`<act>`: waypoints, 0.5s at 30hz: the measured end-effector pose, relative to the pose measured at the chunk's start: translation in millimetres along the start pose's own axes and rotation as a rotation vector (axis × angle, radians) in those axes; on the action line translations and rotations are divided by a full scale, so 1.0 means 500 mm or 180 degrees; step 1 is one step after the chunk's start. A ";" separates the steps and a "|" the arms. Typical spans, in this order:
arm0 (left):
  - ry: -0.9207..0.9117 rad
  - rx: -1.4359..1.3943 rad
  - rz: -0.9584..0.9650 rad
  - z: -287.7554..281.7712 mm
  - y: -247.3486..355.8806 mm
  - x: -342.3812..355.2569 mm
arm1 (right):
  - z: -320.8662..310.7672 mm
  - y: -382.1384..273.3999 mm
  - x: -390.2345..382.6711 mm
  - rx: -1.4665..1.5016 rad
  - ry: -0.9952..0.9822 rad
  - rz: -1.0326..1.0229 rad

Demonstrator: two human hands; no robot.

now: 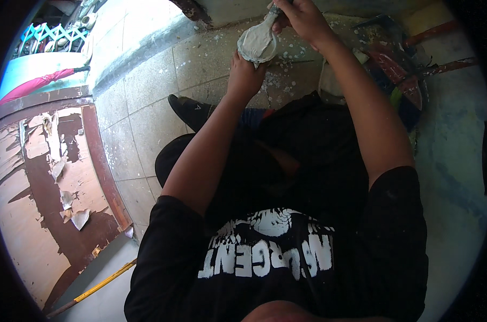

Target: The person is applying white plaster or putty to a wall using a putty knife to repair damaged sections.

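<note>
At the top of the head view, a rounded, spoon-shaped piece (257,44) is thickly coated with white paste. It narrows upward to a dark handle (275,9). My right hand (303,22) is closed around that handle. From below, my left hand (246,75) holds the lower rim of the rounded part, its fingers partly hidden behind it. I cannot tell whether the white part is one tool or a paste-covered blade over a small dish.
White spots speckle the tiled floor (147,91). My dark shoe (192,111) rests on it. A peeling door (66,188), a pink umbrella (39,86) and a yellow stick (104,282) are at left. Right of my hands lie a pale bag-like thing (332,80) and a reddish object (396,75).
</note>
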State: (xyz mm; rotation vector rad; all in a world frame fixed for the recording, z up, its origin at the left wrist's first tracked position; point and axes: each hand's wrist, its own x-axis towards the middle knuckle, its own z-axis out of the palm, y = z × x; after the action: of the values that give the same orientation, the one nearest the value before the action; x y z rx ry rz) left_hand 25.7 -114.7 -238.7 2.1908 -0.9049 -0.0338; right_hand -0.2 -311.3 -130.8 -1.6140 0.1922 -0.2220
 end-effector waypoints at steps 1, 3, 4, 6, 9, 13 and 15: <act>-0.0041 0.0067 0.0069 -0.001 0.000 0.001 | 0.000 0.001 0.001 0.0000 -0.0004 0.0004; -0.0008 0.0059 0.0066 0.000 0.000 0.001 | -0.001 0.000 0.002 0.0079 0.0012 0.0167; 0.0026 0.0051 0.0065 0.001 0.000 0.002 | -0.002 0.000 0.002 0.0074 0.0009 0.0167; -0.0021 0.0051 -0.0005 0.001 0.000 0.001 | -0.003 -0.001 0.002 0.0155 -0.0007 0.0220; -0.0071 0.0057 -0.0049 0.001 -0.003 0.002 | -0.003 -0.001 -0.001 -0.0026 0.0117 0.0426; -0.0079 0.0082 -0.0054 0.002 -0.007 0.001 | -0.001 -0.002 -0.003 0.0326 0.0223 0.0576; -0.0052 0.0104 -0.0018 0.001 -0.006 0.001 | -0.004 -0.005 -0.003 0.0212 0.0297 0.0475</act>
State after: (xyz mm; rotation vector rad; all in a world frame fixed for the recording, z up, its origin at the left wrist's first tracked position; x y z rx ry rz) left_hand 27.7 -114.0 -241.0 2.2262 -0.9143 -0.0399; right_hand -2.3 -312.9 -128.1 -1.5168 0.3718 -0.1869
